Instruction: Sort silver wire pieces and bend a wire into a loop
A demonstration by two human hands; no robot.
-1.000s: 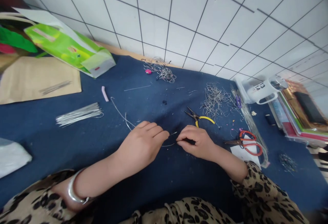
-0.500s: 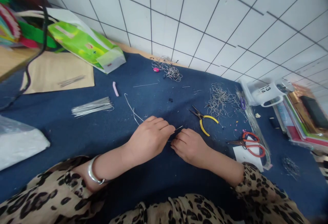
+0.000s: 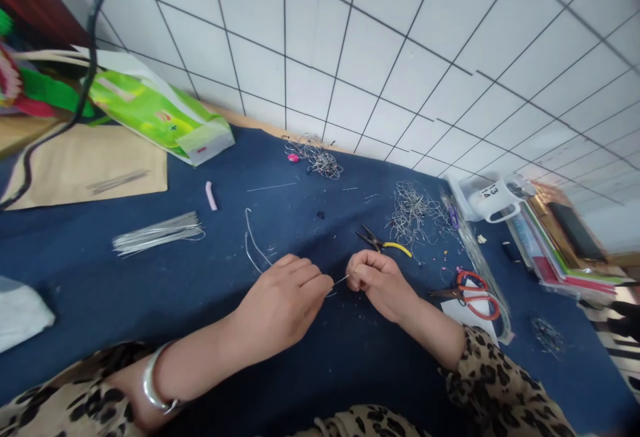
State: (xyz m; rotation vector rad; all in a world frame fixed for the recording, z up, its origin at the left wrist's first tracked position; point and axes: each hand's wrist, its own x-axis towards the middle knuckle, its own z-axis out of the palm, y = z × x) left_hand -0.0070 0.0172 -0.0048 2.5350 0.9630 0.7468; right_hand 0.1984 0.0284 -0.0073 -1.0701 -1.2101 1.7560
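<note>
My left hand [image 3: 287, 300] is closed, knuckles up, around thin silvery wire [image 3: 256, 244]; two lengths of it stick out past the far side of the hand, one with a hooked tip. A short end spans the small gap between my hands. My right hand [image 3: 377, 284] pinches that end between thumb and fingers. The parts inside the fingers are hidden. Just beyond my right hand lie yellow-handled pliers [image 3: 383, 244], partly covered by it. To the left rests a bundle of straight wires [image 3: 160, 232].
Tangled wire [image 3: 413, 210] lies at right, another tangle [image 3: 320, 160] near the tiled wall. Red-handled scissors [image 3: 473, 295] lie on white paper. A pink piece [image 3: 211, 196], a green bag [image 3: 160, 117], a mug [image 3: 493, 200] and stacked books [image 3: 565, 237] surround the blue cloth [image 3: 300, 384].
My right hand has turned and drawn slightly away from the left, now pinching the wire end. It covers one pliers handle. The whole view has shifted a little.
</note>
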